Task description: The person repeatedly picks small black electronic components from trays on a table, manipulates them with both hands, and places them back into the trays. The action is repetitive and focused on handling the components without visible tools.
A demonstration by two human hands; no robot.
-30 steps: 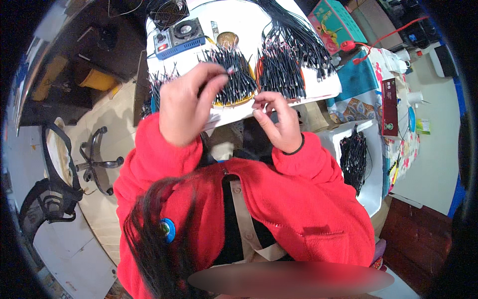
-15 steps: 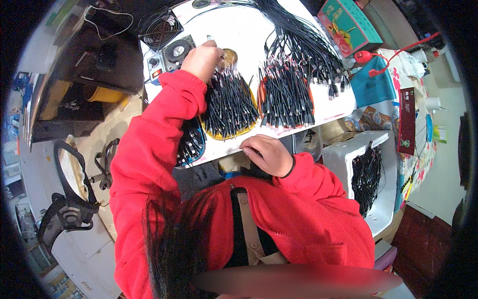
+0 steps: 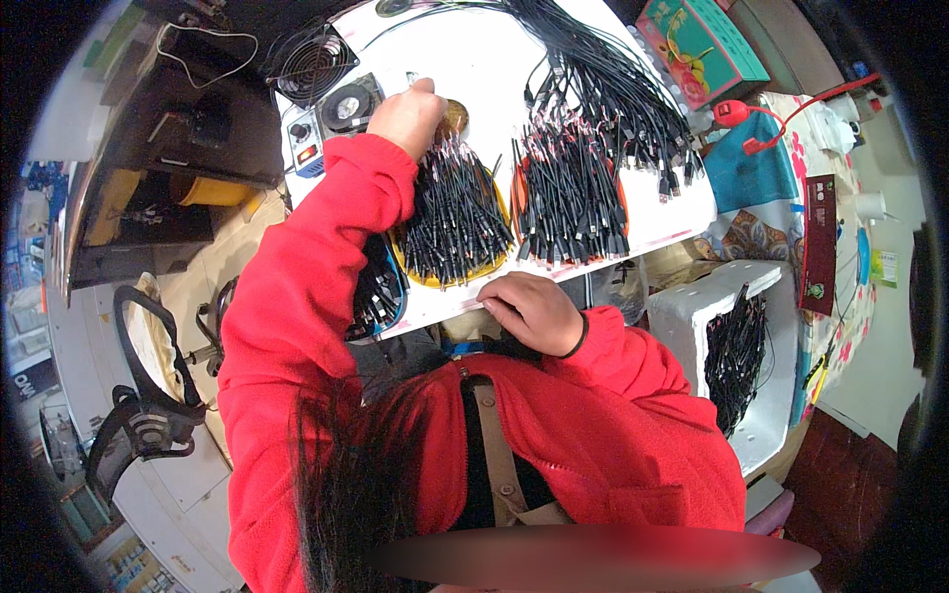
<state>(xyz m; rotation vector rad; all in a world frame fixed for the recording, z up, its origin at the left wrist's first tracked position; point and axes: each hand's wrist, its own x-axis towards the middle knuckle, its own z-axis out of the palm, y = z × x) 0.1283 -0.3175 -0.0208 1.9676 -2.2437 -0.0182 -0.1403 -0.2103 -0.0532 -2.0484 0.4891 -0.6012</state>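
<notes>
Black cables (image 3: 455, 217), thin and straight, with reddish upper ends and dark plugs below, lie tightly packed in the yellow tray (image 3: 483, 276) on the white table (image 3: 484, 61), as I see it through my head view. My left hand (image 3: 407, 119) is bunched at their upper ends, its grip hidden from me; my right hand (image 3: 534, 311) curls loosely by the table's near edge, and I cannot tell whether it holds anything.

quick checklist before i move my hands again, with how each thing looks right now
1. Left hand holding something: cannot tell, its fingers are mostly hidden.
2. Right hand away from the cable bundles: ok, at the table's near edge.
3. Cables grouped at the yellow tray: ok.
4. Left hand well away from the small fan: not ok, they are close together.
5. Small fan spinning: cannot tell from a still.
</notes>
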